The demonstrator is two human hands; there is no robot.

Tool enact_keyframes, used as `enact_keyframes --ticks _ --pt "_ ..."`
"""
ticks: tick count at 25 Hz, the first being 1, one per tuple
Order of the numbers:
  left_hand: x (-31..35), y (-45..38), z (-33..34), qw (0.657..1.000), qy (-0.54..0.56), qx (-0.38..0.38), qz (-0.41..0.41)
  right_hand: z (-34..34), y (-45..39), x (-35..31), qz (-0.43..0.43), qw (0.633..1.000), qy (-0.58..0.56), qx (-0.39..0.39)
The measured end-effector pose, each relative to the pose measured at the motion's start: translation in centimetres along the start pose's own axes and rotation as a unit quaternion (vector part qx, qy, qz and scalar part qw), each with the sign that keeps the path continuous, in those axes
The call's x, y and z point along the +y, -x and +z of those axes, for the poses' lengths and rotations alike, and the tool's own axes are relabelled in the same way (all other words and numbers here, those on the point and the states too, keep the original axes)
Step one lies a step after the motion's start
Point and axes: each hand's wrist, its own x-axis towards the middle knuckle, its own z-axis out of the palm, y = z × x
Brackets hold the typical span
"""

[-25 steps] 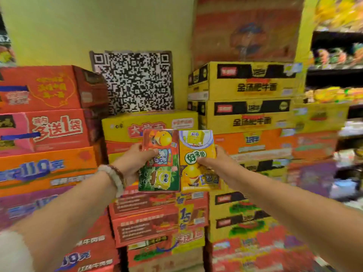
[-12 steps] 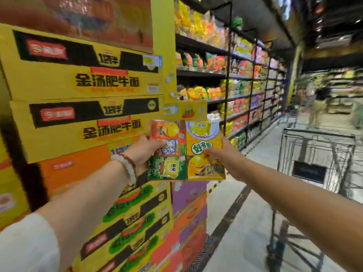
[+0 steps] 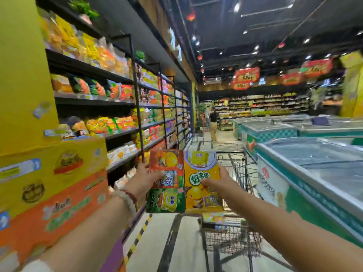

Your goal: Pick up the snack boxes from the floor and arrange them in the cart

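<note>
1. Pale tiled floor (image 3: pixel 188 242) with a black-and-yellow striped line along the left.
2. Wire cart (image 3: pixel 233 238) stands on it, straight ahead.
3. Stacked cartons (image 3: pixel 53 185) at left.
4. Chest freezers (image 3: pixel 306 169) at right.

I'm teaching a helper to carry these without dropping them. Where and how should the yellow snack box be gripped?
Grip the yellow snack box at mid-height on its outer long edge, coming from the right, as the right hand does: thumb across the flat front, fingers behind. It stands upright, and its other edge abuts the red-and-green box, so that side is blocked.
</note>
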Motion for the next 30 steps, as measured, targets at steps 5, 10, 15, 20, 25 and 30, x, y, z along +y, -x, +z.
enact_keyframes --ticks 5,10,15,20,25,30 --pt "-0.7 -9.6 9.3 0.998 0.03 -0.046 0.005 -9.4 -7.3 0.5 -0.01 0.999 0.009 0.038" --pt "-1.3 -18.0 14.4 0.998 0.01 -0.069 0.001 -15.6 -14.2 1.3 -0.012 0.998 0.027 0.062" --pt "-2.1 -26.2 17.5 0.995 0.027 -0.095 -0.021 -18.4 -21.1 3.0 0.001 0.995 0.024 0.092" --pt "-0.9 -35.0 19.3 0.994 0.016 -0.112 0.009 -20.4 -29.4 2.4 -0.008 0.991 0.042 0.128" --pt "1.2 -42.9 21.1 0.991 0.01 -0.132 0.032 -22.6 -36.6 1.2 -0.038 0.989 0.052 0.136" --pt "1.8 -49.2 24.4 0.991 -0.009 -0.123 0.052 -26.3 -43.0 1.1 -0.055 0.988 0.058 0.133"
